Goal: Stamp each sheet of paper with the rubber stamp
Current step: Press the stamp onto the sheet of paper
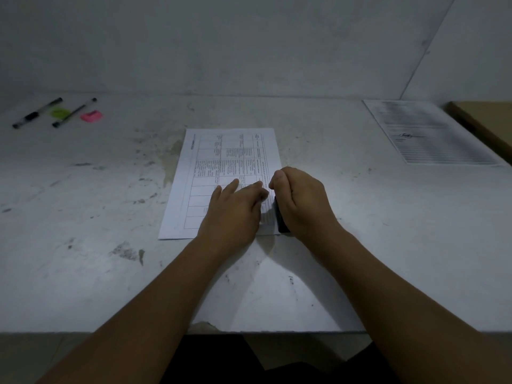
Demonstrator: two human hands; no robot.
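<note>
Pressing down, by the look of it, with the right grip (302,200), fingers and thumb curled close round the dark stamp (281,220), only a sliver of black body showing under the palm. Best done with weight straight down, no rocking, no sliding, then a clean vertical lift for an unsmudged mark. Contact of stamp face with paper hidden under the palm, so impossible to confirm.

Left grip (235,209) spread flat, fingers straight, resting on the sheet (221,162) just beside the stamp. Good for pinning the paper against lifting with the ink.

Stamp at the near right corner of the sheet, sheet lying in the middle of the desk (83,217), long side running away from the near edge.

Further out, a second printed sheet (432,131) at the far right corner, beside a brown board (484,123). Possibly already marked, though too blurred to be sure. Near the far left corner, two pens (37,113) with a green scrap (59,112) and a pink scrap (91,116).
</note>
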